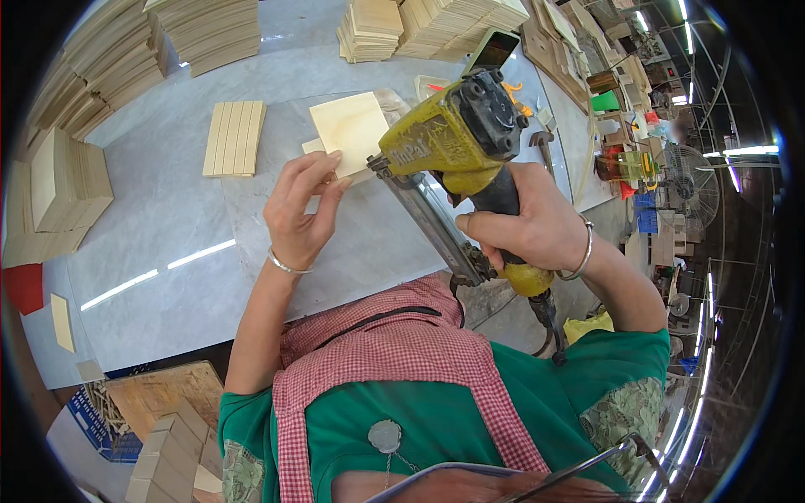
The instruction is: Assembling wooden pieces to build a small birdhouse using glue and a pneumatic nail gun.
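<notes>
My right hand (528,216) is wrapped round the black grip of a yellow pneumatic nail gun (449,134). Its nose points left, close to the right edge of a pale square wooden panel (348,126). Pinched between the thumb and fingers of my left hand (303,201) is the near left corner of that panel. Small wooden pieces show partly under the panel; how they join it is hidden. To the left on the grey tabletop (168,226) lies a pale panel of narrow slats (235,139).
Stacks of thin wooden boards stand along the far side (205,29) and at the left (71,180). A hammer (542,147) lies right of the nail gun. Near the far edge a phone (493,50) stands propped. An air hose fitting (545,314) hangs below the gun.
</notes>
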The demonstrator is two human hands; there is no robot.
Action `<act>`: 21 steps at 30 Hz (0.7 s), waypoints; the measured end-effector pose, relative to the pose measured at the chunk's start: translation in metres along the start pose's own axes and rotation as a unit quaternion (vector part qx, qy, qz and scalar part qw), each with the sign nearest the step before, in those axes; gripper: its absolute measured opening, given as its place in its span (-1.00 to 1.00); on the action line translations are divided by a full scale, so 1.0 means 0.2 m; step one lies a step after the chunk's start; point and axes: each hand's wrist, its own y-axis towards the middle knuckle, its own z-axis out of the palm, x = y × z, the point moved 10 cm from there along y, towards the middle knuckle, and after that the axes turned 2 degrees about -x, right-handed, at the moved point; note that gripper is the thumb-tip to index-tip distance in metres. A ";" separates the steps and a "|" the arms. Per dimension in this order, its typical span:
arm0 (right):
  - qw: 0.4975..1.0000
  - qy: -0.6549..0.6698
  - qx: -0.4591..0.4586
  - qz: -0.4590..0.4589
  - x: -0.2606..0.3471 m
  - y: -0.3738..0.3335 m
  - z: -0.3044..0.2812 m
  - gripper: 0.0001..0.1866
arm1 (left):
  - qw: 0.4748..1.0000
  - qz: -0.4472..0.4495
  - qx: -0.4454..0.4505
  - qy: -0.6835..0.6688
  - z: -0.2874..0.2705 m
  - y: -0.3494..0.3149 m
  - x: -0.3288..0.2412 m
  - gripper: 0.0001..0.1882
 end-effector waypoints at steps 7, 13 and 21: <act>1.000 0.002 -0.006 0.010 0.01 -0.02 0.01 -0.79 | 0.999 -0.029 0.010 -0.025 -0.03 0.00 0.03 -0.78; 1.000 -0.027 0.001 -0.015 0.08 -0.01 0.07 -0.77 | 0.998 -0.043 0.015 -0.040 -0.04 -0.01 0.03 -0.81; 0.998 -0.053 0.012 -0.008 0.08 0.01 0.09 -0.76 | 0.999 -0.036 0.018 -0.017 -0.04 0.00 0.03 -0.83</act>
